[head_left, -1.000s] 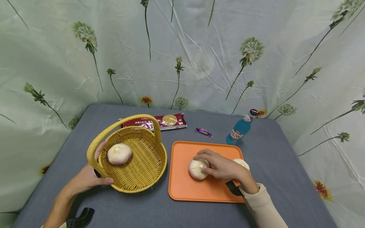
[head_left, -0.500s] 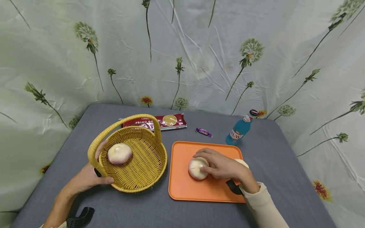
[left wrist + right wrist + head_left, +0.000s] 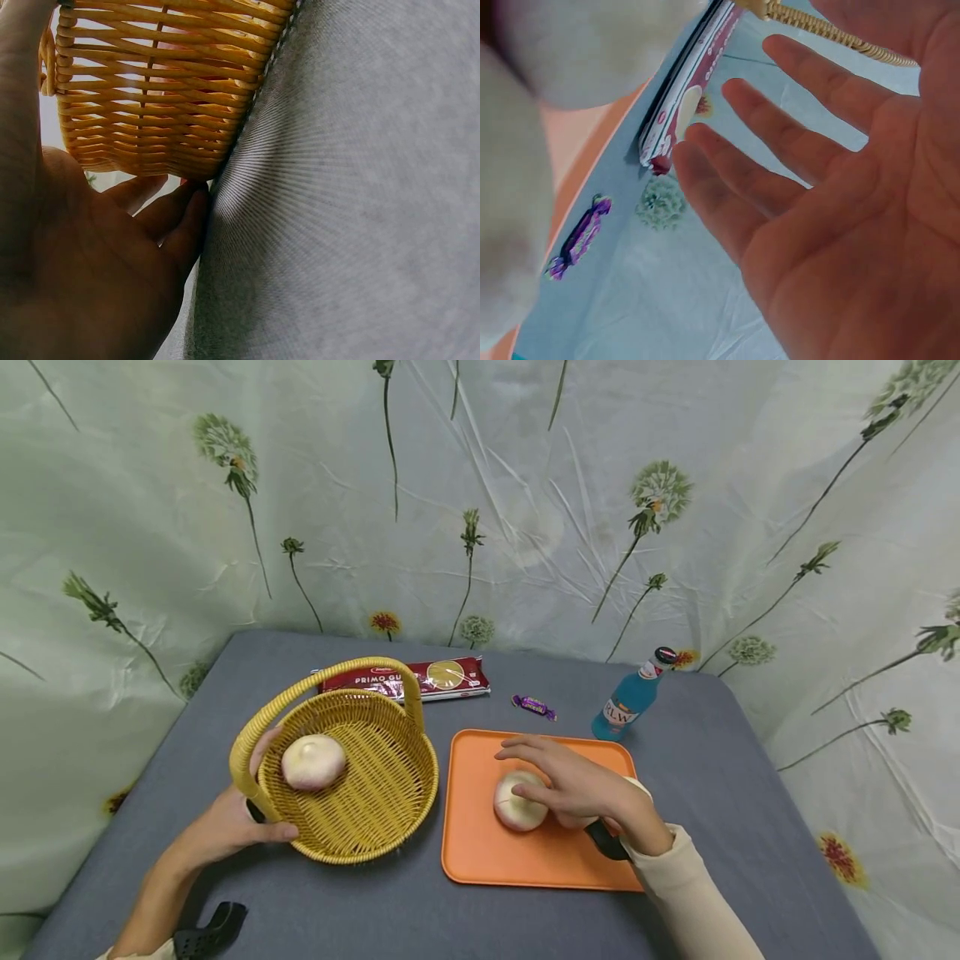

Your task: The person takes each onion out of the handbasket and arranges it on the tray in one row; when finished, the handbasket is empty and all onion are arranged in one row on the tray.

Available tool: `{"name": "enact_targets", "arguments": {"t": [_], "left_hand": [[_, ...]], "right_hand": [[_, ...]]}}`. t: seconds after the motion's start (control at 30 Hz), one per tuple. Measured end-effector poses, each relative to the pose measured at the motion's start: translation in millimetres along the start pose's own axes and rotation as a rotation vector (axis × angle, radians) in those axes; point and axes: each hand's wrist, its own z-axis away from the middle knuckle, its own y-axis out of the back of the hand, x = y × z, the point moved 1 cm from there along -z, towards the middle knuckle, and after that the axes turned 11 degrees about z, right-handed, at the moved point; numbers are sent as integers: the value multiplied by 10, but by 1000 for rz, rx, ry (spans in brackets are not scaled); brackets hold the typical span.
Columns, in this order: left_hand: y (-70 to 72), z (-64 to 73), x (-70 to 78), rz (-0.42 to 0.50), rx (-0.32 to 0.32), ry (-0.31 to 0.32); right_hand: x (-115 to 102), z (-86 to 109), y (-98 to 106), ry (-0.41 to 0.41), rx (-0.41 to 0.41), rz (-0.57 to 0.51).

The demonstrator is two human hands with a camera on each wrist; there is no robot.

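A yellow wicker basket [image 3: 367,793] with an arched handle holds one white-and-pink turnip [image 3: 313,762]. My left hand [image 3: 228,831] holds the basket's left side, thumb at the near rim and fingers behind the handle. In the left wrist view, its fingers [image 3: 180,217] lie against the outer wall by the cloth. On the orange tray [image 3: 480,860] sits another turnip [image 3: 517,806]. My right hand [image 3: 577,781] hovers over it with fingers spread, gripping nothing. Behind the right wrist, a further pale turnip [image 3: 639,785] shows partly. Two turnips loom blurred in the right wrist view.
Behind the basket lies a red pasta packet [image 3: 450,678], partly hidden by the handle. A purple-wrapped candy [image 3: 534,707] lies beyond the tray. The blue bottle [image 3: 628,697] stands at the tray's back right corner. Patterned cloth hangs behind the grey table [image 3: 360,914].
My right hand has lifted off the tray's turnip, its fingers spreading and rising away. The turnip stays in place. My left hand and the basket have not visibly moved.
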Motion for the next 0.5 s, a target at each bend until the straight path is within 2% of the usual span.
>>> {"name": "enact_targets", "arguments": {"t": [0.17, 0.4, 0.5], "left_hand": [[0, -10, 12, 4, -4, -17], [-6, -3, 9, -20, 2, 11], [-3, 0, 7, -21, 4, 3]], "right_hand": [[-74, -80, 53, 18, 0, -10], [-171, -244, 97, 46, -1, 7], [-215, -334, 101, 74, 4, 18]]}}
